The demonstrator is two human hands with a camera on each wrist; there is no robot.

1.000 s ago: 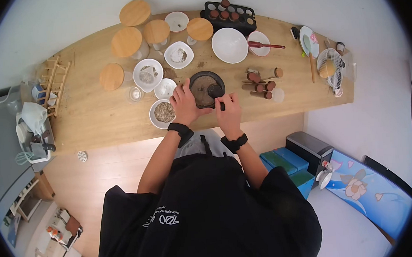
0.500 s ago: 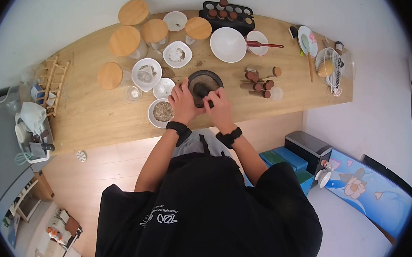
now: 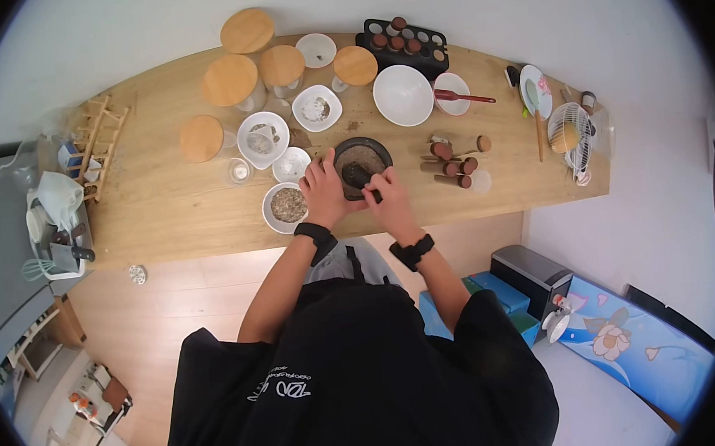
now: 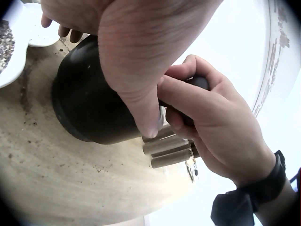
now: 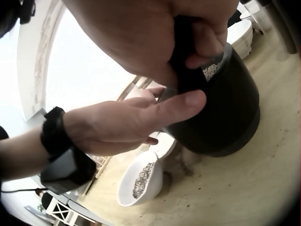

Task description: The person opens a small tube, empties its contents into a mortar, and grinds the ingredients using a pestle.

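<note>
A dark mortar (image 3: 382,151) with brownish ground material inside stands near the table's front edge. The left hand (image 3: 327,194) lies around its left and near side, thumb along the outer wall, as the left wrist view shows on the black mortar (image 4: 89,99). The right hand (image 3: 391,202) grips the handle of a black pestle (image 3: 357,174), whose head is down in the mortar. In the right wrist view the right hand's fingers wrap the pestle handle (image 5: 184,52), and the left hand (image 5: 136,115) rests against the mortar.
Left of the mortar stand a bowl of coarse grains (image 3: 288,205) and several white bowls. Wooden-lidded jars (image 3: 231,80) are behind them. Brown-capped bottles (image 3: 451,168) lie to the right; a black rack (image 3: 406,45) and large white bowl (image 3: 403,95) stand farther back.
The pestle's head has moved from the mortar's right side to its left part, with the right hand shifting left then slightly back right. The left hand keeps its hold. The head view has tilted slightly.
</note>
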